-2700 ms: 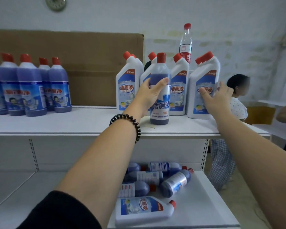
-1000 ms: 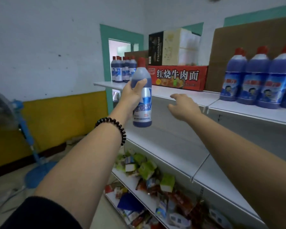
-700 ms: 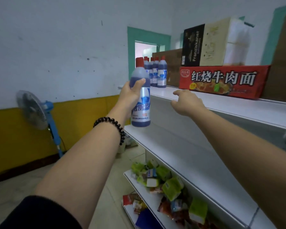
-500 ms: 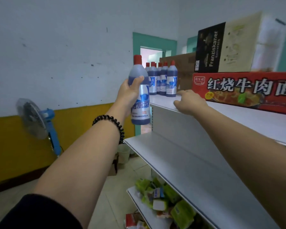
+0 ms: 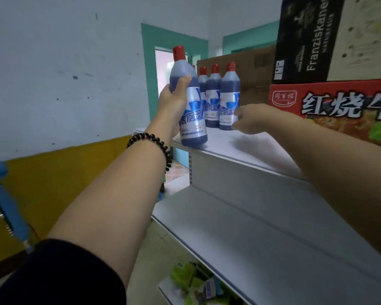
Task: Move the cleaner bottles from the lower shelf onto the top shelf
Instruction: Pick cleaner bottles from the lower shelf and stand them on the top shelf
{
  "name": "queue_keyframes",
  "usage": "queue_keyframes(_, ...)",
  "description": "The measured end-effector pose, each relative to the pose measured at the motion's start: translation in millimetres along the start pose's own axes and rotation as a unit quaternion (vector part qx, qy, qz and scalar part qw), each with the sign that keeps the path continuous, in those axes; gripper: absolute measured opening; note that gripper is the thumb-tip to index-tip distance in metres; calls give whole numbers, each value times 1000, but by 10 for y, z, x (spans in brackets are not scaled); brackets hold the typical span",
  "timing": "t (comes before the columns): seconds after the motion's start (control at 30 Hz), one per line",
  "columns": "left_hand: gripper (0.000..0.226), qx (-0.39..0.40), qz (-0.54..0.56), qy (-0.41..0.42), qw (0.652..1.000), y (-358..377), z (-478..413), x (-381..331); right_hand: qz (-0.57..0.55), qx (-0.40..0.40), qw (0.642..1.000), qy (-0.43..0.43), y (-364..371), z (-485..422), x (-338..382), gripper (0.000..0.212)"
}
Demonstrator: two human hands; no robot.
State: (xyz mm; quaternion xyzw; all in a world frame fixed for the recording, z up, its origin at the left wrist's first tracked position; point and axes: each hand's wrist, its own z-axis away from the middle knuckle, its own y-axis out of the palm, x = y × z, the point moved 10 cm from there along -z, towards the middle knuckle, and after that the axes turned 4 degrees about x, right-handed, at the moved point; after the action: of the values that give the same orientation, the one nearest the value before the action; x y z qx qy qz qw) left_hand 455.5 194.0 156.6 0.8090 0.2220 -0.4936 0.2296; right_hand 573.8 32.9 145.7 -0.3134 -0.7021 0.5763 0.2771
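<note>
My left hand [image 5: 175, 100] grips a purple cleaner bottle [image 5: 193, 119] with a red cap. The bottle's base sits at the front edge of the white top shelf [image 5: 240, 146], tilted slightly. Right behind it stand several matching purple bottles [image 5: 228, 100] in a cluster at the shelf's left end. My right hand [image 5: 251, 118] hovers over the shelf beside the rightmost of these bottles, fingertips at its label; whether they touch is unclear. The white lower shelf [image 5: 262, 234] below shows no bottles in this view.
A red noodle carton [image 5: 330, 106] lies on the top shelf to the right, with a black Franziskaner box [image 5: 306, 40] on it and a brown carton [image 5: 255, 69] behind the bottles. Green snack packs [image 5: 196, 285] fill a bottom shelf. A blue fan [image 5: 7, 205] stands at left.
My left hand has carried the bottle along the aisle and brought it down onto the top shelf's front edge by the bottle cluster. My right hand slid along the shelf to the cluster.
</note>
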Motion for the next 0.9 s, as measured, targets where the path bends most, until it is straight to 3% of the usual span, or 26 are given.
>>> queue_keyframes(0.2, 67, 122, -29, 22, 992, 351, -757, 210, 27, 73, 991, 105, 80, -234, -270, 48)
queue_keyframes(0.37, 84, 197, -90, 48, 975, 546, -1167, 419, 30, 81, 979, 185, 127, -317, -345, 51)
queue_keyframes(0.5, 69, 235, -152, 108, 954, 565, -1466, 334, 3, 56, 971, 231, 137, -373, -313, 48)
queue_keyframes(0.63, 64, 283, -275, 181, 901, 654, -1596, 106, 10, 1, 968, 250, 81, -409, -298, 47)
queue_keyframes(0.77, 55, 275, -370, 201, 865, 670, -1720, -6, -2, -25, 959, 282, 113, -379, -373, 52)
queue_keyframes(0.9, 49, 243, -406, 208, 856, 665, -1773, 8, -7, -28, 951, 309, 146, -294, -475, 49)
